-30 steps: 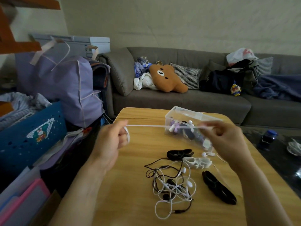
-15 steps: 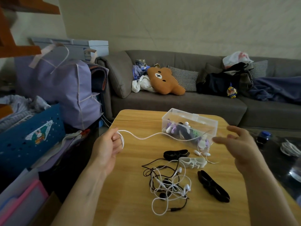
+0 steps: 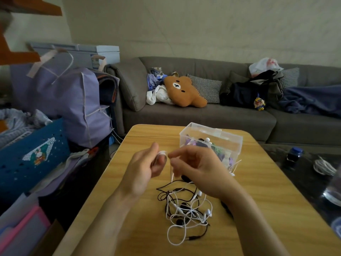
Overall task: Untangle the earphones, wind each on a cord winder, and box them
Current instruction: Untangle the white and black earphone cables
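Note:
My left hand (image 3: 145, 169) is raised over the wooden table (image 3: 120, 209) with a white earphone cord (image 3: 162, 152) looped round its fingers. Close beside it, my right hand (image 3: 199, 169) pinches the same cord, which hangs down from its fingertips. A tangle of black and white earphones (image 3: 186, 209) lies on the table under my hands. The clear plastic box (image 3: 212, 139) behind my right hand holds wound earphones. Black cord winders are mostly hidden by my right hand and forearm; an edge of one (image 3: 226, 206) shows.
A grey sofa (image 3: 203, 115) with a bear cushion and bags stands behind the table. Purple bags and a blue crate (image 3: 33, 154) crowd the left. On the dark table at the right are a small jar (image 3: 293, 156), a coiled white cable (image 3: 323, 166) and a glass.
My right hand let the stretched cord go slack, swung out to the right, then came back in next to my left hand. The cord now sits bunched at my left fingers.

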